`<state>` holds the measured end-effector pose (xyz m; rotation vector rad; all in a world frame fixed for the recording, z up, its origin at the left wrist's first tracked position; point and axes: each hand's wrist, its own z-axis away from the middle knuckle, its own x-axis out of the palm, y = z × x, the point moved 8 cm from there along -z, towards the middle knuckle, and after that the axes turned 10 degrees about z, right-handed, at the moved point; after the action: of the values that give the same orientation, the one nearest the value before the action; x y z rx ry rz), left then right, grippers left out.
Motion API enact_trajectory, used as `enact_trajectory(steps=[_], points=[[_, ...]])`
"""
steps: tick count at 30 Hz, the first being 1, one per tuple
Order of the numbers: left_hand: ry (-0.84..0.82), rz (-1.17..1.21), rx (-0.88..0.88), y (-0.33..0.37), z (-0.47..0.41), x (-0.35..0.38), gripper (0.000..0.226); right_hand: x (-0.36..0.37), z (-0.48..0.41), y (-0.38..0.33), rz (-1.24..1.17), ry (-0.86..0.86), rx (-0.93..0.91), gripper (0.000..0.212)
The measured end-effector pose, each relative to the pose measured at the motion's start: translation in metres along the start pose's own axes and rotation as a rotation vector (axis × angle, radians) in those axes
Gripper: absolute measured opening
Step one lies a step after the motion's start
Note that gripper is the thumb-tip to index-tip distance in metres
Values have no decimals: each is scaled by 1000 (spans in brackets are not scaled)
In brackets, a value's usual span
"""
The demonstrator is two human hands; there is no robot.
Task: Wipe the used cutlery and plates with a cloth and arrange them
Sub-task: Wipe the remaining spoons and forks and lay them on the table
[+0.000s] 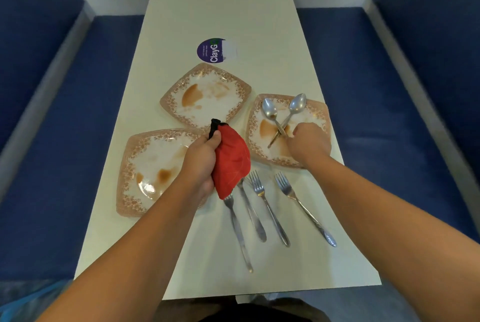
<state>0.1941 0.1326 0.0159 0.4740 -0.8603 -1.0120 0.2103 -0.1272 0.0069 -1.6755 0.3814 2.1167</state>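
- Spoons lie crossed like an X on the right plate (320,111). The left spoon (269,109) and the right spoon (298,103) both point their round ends away from the person.
- Right hand (307,142) is curled tight and pinches the near end of the left spoon's handle.
- Right plate has brown smears under the spoons.
- Left hand (200,164) is closed around a bunched red cloth (232,161), just above the table (220,9) between the plates.
- Three forks (268,211) lie side by side in front of the right plate, prongs pointing away, handles toward the person.
- One more piece (253,216) lies among them, its top hidden under the cloth.
- Far plate (207,68) and near left plate (124,178) hold only brown smears.
- A round purple sticker (211,50) sits past the far plate.
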Motion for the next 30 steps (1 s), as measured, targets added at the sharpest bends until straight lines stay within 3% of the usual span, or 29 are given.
enact_trajectory(steps=[6,15,16,19,24,30], points=[[-36,-17,-27,2,-23,12,14,12,0,-2,66,-52,36,18],[-57,-68,-11,-2,-30,22,15,10,0,-2,-97,-106,67,7],[-54,-78,-1,-2,-29,22,15,10,1,0,-143,-112,76,2],[-44,-160,45,0,-26,21,17,17,3,8,-353,-187,137,20],[-37,-289,135,8,-15,26,21,27,23,5,-840,-385,168,15],[-44,-572,383,33,3,38,25,11,61,-6,-1077,-472,138,29]])
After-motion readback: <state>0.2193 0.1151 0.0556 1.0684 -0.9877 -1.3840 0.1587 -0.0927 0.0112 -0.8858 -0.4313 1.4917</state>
